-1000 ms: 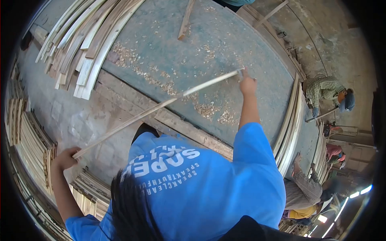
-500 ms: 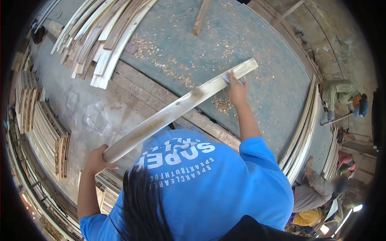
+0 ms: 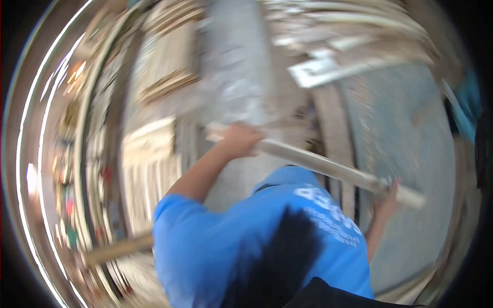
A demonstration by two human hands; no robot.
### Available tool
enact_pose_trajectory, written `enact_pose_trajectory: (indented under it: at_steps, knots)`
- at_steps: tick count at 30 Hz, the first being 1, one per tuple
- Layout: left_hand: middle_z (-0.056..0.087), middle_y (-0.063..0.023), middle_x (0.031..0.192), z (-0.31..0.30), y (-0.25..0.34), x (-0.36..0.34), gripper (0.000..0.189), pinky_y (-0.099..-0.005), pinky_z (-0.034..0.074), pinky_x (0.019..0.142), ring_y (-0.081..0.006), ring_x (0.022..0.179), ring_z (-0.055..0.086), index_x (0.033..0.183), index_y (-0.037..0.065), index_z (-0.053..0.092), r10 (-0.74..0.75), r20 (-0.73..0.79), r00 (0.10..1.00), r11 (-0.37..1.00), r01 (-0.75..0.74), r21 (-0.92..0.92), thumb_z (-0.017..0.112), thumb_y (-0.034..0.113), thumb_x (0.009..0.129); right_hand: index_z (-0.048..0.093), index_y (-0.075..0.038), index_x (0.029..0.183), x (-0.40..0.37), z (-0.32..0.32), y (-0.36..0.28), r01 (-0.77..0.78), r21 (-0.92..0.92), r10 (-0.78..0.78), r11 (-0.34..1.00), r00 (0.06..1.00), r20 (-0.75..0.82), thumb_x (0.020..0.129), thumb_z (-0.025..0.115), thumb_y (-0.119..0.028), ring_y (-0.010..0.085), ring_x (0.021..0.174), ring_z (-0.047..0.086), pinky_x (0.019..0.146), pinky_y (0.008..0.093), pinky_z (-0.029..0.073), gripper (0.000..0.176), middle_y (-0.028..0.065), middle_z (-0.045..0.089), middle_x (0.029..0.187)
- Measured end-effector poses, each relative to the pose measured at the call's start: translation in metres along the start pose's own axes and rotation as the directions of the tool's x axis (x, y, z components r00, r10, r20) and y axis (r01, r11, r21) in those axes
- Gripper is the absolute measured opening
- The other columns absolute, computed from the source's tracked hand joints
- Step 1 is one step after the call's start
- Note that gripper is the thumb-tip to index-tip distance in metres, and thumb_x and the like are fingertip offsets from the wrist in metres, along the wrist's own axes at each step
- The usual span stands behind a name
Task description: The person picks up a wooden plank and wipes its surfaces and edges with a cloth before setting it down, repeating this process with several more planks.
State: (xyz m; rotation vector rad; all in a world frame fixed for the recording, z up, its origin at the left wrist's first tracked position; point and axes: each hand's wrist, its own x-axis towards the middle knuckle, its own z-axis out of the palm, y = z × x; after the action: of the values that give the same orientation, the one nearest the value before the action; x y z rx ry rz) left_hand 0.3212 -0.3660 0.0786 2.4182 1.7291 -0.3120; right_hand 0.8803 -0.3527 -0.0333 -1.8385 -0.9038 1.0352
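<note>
A long, narrow wooden plank (image 3: 318, 163) slants across the front of my body, its right end lower in the picture. My left hand (image 3: 240, 139) is closed over it close to its left end, which juts out past the fingers. Around the other end, my right hand (image 3: 386, 201) grips the plank from below, with the fingertips at its far edge. Motion blurs that hand, so whether a small object is also in it cannot be made out.
A blue-green work surface (image 3: 405, 128) with shavings lies to the right. Boards are piled at the top right (image 3: 359, 38). More timber stacks (image 3: 149, 159) stand at the left, near a crosswise beam (image 3: 120, 249). Someone in teal clothing (image 3: 466, 105) is at the far right edge.
My view has swung left, towards the timber stacks. The plank has turned with me; its right end now points down. My left hand has shifted inward from the plank's end.
</note>
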Motion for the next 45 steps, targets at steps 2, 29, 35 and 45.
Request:
enact_pose_trajectory:
  at_steps: [2,29,35,45]
  knots:
    - [0.066,-0.0024,0.095,-0.001,-0.003,-0.005,0.052,-0.0469,0.048,0.079,-0.0283,0.089,0.067,0.104,0.020,0.059,0.098,-0.242,0.965,0.995,-0.098,0.011,0.084,0.042,0.064,0.043,-0.012,0.153,-0.014,0.027,-0.001,0.369,-0.479,-0.314,0.797,0.929,0.194,0.090,0.054,-0.006,0.0316,0.139,0.048,0.114,0.0533,0.030,0.064,0.0123,0.055,0.148]
    - [0.064,0.0023,0.092,0.022,-0.017,0.016,0.040,-0.0377,0.048,0.073,-0.0198,0.085,0.066,0.097,0.021,0.059,0.027,-0.501,0.865,0.993,0.033,0.110,0.083,0.033,0.067,0.015,-0.026,0.164,-0.055,0.083,-0.068,0.543,-0.795,-0.241,0.268,0.837,0.491,0.077,0.043,0.016,0.0244,0.140,0.049,0.119,0.0670,-0.002,0.101,0.0086,0.053,0.150]
    - [0.065,0.0021,0.093,-0.013,-0.016,0.008,0.043,-0.0380,0.049,0.074,-0.0210,0.090,0.069,0.102,0.021,0.060,0.031,-0.274,0.961,0.998,-0.016,0.055,0.083,0.033,0.068,0.014,-0.027,0.164,-0.041,0.059,-0.035,0.566,-0.685,-0.410,0.459,0.819,0.402,0.087,0.038,0.011,0.0245,0.144,0.045,0.119,0.0678,-0.007,0.089,0.0044,0.050,0.155]
    - [0.070,-0.0034,0.097,-0.045,-0.007,-0.005,0.060,-0.0441,0.053,0.075,-0.0274,0.090,0.070,0.116,0.020,0.063,0.132,-0.182,0.974,0.986,-0.148,-0.076,0.085,0.035,0.062,0.021,-0.015,0.163,0.000,0.094,-0.024,0.073,-0.342,0.044,0.937,0.946,0.322,0.109,0.024,-0.017,0.0265,0.143,0.046,0.126,0.0497,-0.002,0.054,0.0084,0.051,0.153]
